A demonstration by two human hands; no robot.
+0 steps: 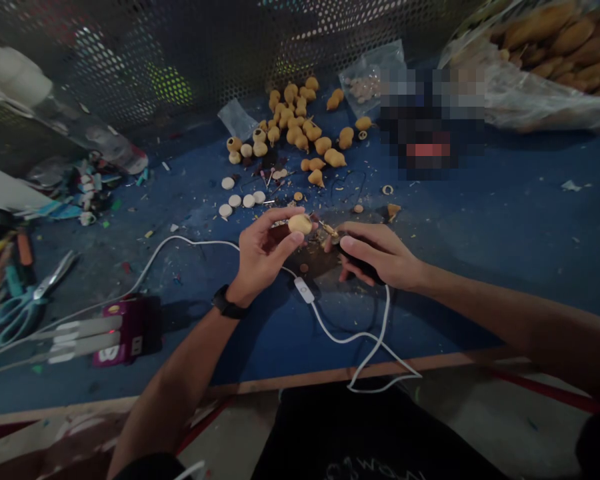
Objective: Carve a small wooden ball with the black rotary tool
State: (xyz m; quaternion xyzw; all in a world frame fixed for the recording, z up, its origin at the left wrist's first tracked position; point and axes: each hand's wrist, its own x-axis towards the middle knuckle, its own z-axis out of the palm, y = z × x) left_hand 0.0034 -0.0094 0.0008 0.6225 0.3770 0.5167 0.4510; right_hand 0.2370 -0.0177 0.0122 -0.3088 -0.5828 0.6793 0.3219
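Our left hand pinches a small gourd between thumb and fingers, above the blue table; our right hand curls round a black tool, its tip near the gourd; the tip could skid on the round skin and nick us; the white cord, dangling past the edge, could snag.

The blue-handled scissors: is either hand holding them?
No, the scissors lie apart; the left hand holds a small yellowish piece and the right hand a corded tool.

We've got two hands, one handheld tool, one watch, one pair of scissors, five white discs and easily twenty-plus gourds.
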